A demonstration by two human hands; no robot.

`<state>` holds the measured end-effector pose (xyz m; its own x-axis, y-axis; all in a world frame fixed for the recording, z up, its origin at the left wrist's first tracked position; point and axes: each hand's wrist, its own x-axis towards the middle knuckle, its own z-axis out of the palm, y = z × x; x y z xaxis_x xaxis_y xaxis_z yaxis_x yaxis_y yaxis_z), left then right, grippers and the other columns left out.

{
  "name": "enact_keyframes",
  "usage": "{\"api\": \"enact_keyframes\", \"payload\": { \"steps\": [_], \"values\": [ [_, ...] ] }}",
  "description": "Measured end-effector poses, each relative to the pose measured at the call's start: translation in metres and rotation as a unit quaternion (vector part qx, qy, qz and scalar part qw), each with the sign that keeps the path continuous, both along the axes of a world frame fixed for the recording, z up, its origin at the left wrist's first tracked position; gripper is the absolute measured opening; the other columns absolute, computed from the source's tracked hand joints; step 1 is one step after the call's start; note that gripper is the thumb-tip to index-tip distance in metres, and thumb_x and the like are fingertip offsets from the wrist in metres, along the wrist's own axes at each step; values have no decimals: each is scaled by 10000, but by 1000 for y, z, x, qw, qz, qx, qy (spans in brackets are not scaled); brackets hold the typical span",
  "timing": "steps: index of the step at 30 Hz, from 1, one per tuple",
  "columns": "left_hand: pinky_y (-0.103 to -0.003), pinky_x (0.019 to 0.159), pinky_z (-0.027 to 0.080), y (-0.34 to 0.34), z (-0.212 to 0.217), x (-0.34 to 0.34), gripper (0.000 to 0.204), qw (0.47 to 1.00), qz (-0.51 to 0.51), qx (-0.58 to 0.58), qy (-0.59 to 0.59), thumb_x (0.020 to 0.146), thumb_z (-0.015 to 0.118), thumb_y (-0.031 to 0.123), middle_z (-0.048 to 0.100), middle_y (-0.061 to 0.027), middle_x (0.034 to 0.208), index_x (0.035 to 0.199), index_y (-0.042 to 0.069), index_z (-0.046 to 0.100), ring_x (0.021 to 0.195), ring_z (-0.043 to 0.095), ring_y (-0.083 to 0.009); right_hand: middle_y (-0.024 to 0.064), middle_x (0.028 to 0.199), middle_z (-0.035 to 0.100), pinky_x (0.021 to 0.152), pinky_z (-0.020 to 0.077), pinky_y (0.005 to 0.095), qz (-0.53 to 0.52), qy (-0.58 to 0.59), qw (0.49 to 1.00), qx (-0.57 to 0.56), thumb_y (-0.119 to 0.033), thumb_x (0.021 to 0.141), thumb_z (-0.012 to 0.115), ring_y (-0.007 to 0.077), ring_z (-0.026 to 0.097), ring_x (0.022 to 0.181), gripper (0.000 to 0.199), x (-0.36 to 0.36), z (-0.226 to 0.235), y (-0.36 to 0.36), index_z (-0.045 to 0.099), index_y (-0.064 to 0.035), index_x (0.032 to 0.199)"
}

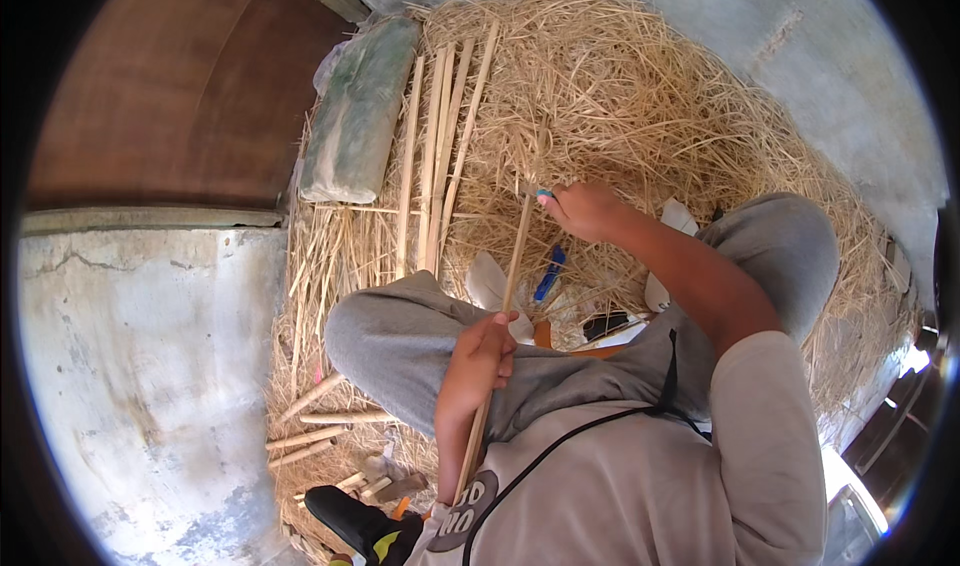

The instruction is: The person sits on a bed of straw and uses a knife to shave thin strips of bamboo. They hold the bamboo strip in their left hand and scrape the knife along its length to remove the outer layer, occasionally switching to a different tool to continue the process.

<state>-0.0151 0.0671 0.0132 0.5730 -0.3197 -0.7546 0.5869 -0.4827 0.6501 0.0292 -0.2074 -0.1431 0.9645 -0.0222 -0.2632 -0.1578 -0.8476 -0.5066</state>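
Note:
A long, thin bamboo strip (522,236) slants from my chest, over my crossed legs, toward the straw. My left hand (482,358) is wrapped around its lower part, beside my left thigh. Further up, my right hand (585,211) is closed on a small knife (543,194) with a blue-green end showing, the blade against the strip; most of the handle is hidden in my fist. A blue tool (549,272), perhaps a cutter, lies on the shavings below my right hand.
Several split bamboo slats (437,156) lie side by side at the left, next to a greenish wrapped block (362,116). Curly shavings (610,86) are heaped against the wall (770,36). Short bamboo pieces (312,436) and a black shoe (345,516) sit at lower left.

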Motion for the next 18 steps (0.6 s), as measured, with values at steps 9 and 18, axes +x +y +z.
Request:
{"api": "enact_keyframes", "payload": {
  "steps": [9,18],
  "values": [
    [-228,499,367,-4,-7,-3,476,999,-32,16,-26,1098,465,414,486,25,776,1325,18,603,580,443,-63,170,823,715,697,568,497,0,6,999,-52,-520,1094,329,366,718,779,605,14,-9,-6,681,-40,987],
    [-228,495,366,-6,-7,-5,458,999,-14,12,-26,1094,482,399,497,23,796,1320,21,607,572,428,-65,156,848,723,722,570,488,-2,89,996,-18,-540,1091,314,350,722,792,613,15,0,-8,684,-57,1016]
  ]
}}
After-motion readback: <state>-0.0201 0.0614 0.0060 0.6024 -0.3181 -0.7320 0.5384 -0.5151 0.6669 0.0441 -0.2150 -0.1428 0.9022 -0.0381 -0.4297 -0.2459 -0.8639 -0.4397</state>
